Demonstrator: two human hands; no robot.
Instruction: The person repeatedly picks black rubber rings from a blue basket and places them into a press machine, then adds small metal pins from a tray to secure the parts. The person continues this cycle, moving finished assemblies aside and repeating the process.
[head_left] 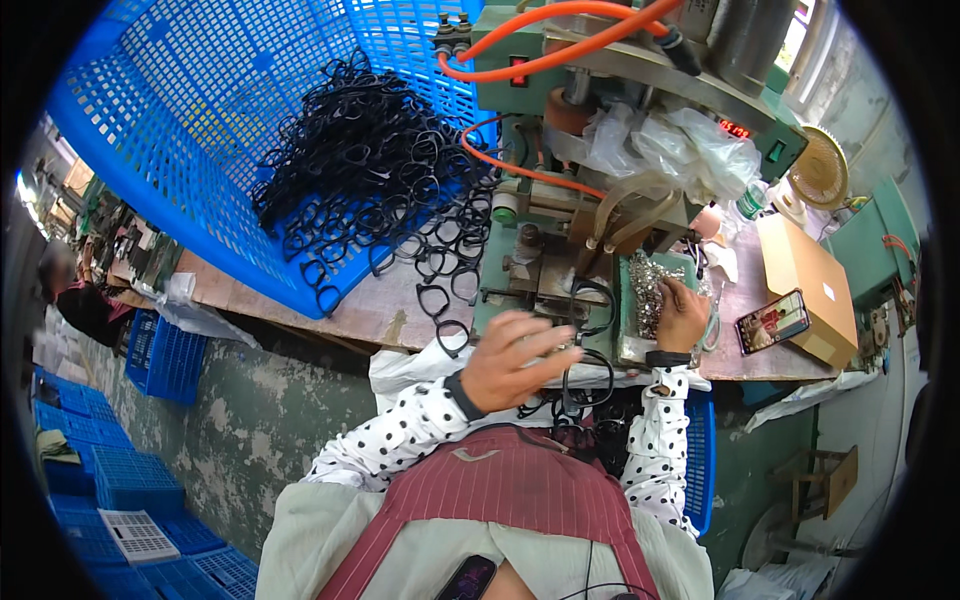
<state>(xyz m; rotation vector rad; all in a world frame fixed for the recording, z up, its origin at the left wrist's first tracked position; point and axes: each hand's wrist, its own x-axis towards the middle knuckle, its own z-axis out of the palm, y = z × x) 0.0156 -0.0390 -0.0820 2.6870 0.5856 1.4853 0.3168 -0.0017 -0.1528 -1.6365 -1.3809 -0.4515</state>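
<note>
The left hand (515,360) is hovering near the front edge of the green metal press machine (560,250), its fingers spreading loosely apart and pointing right. A thin black eyeglass frame front (590,375), glossy and wiry in outline, is hanging just beside its fingertips; whether the fingers are actually pinching it or merely touching it is hard to tell, since the hand is slightly blurred. The right hand (683,315) is lying curled, knuckles up, on a heap of small shiny metal parts (648,290) sitting in a shallow tray at the machine's right side; its fingertips are hidden beneath it, so what it has hold of cannot be made out.

Far and to the left, a blue plastic lattice crate (200,130) is tilting toward the person, spilling a tangled pile of black frame fronts (370,160) onto the worn wooden bench (370,310). Smooth orange hoses (560,55) are looping over the machine's top, and crumpled clear plastic sheeting (670,145) is draping its middle, hiding the parts behind. To the right, a phone (772,322) is leaning against a brown cardboard box (805,285). Both sleeves are white with black dots. The picture's rim is cutting off the machine's upper end.
</note>
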